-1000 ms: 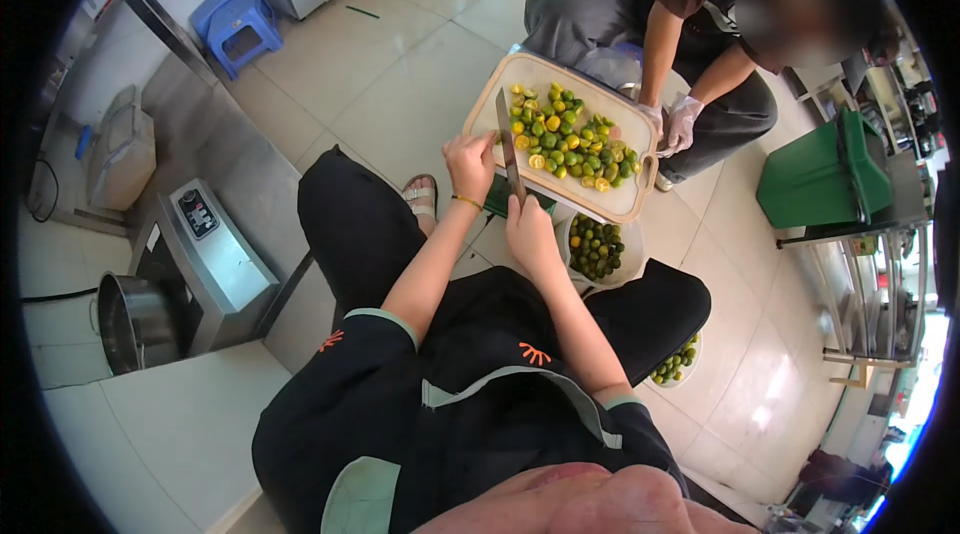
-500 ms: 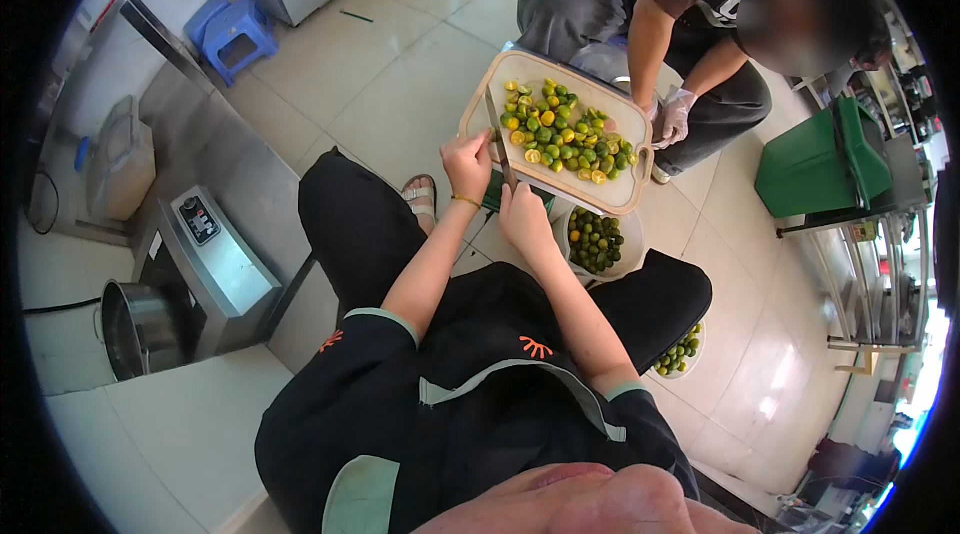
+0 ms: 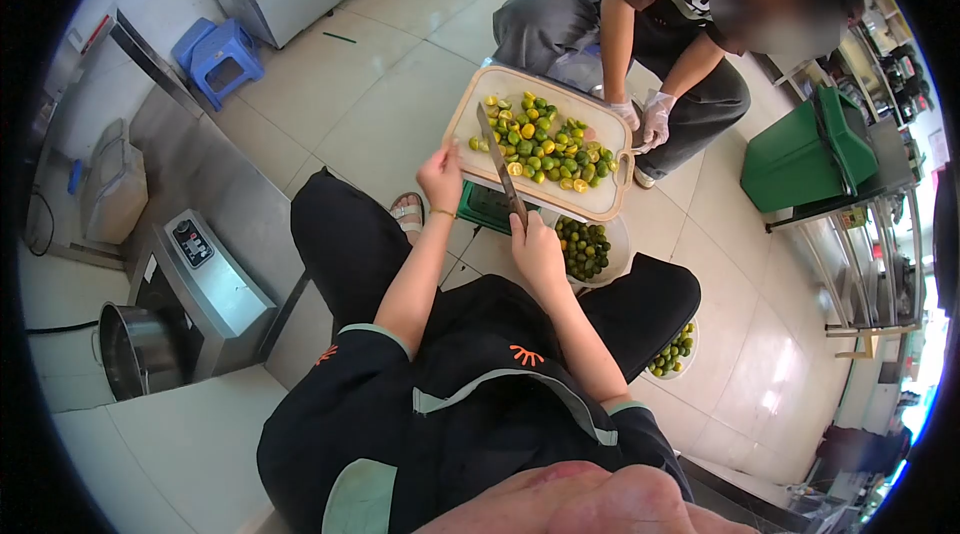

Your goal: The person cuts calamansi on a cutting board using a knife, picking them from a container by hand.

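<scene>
A pale cutting board (image 3: 590, 204) with a tan rim carries a heap of cut calamansi (image 3: 540, 144), green outside and yellow-orange inside. My right hand (image 3: 537, 246) grips the handle of a long knife (image 3: 500, 166), its blade lying slantwise over the left part of the board, pointing away from me. At the board's near left corner, my left hand (image 3: 441, 177) has its fingers closed on the rim, thumb on top. Below the board, a white bowl (image 3: 622, 256) holds whole dark green calamansi (image 3: 585, 250).
A co-worker with gloved hands (image 3: 655, 119) crouches across the board. A green crate (image 3: 485, 206) is under it. Another container of green calamansi (image 3: 672, 352) is by my right knee. A green bin (image 3: 805, 154) stands right; a steel counter (image 3: 230, 189) and blue stools (image 3: 222, 64) are left.
My left hand has moved left, away from the knife, to the board's corner. The knife has shifted slightly toward me with my right hand. The view has tilted a little.
</scene>
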The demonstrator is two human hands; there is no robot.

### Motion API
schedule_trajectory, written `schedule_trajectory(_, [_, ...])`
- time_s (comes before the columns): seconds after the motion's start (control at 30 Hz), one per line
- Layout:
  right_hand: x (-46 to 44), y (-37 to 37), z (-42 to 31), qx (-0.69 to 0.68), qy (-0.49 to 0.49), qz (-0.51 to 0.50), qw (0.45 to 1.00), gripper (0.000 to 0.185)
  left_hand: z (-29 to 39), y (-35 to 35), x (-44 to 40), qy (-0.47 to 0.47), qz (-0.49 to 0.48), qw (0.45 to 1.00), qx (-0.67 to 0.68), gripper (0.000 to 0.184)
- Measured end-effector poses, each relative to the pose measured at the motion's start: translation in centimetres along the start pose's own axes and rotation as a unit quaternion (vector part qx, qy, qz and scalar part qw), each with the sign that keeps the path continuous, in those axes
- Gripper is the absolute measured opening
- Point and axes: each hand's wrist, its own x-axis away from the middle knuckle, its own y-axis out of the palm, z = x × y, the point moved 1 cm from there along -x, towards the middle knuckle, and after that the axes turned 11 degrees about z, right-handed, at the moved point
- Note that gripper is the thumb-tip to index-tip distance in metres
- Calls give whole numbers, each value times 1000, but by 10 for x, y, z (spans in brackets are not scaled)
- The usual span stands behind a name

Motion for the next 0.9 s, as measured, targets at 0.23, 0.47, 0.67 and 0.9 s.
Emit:
schedule_trajectory(0.23, [-6, 11, -3, 21, -57, -36, 997, 36, -155, -11, 81, -183, 54, 981, 41, 28])
schedule_trajectory(0.47, [-21, 23, 33, 91, -64, 12, 994, 38, -35, 43, 158, 278, -351, 864, -231, 12])
schedule_trajectory(0.67, [-19, 19, 43, -13, -58, 33, 998, 34, -27, 107, 201, 443, -510, 660, -329, 12])
schedule_trajectory(0.9, [-12, 9, 45, -41, -75, 35, 996, 34, -46, 147, 231, 399, -589, 634, -302, 14])
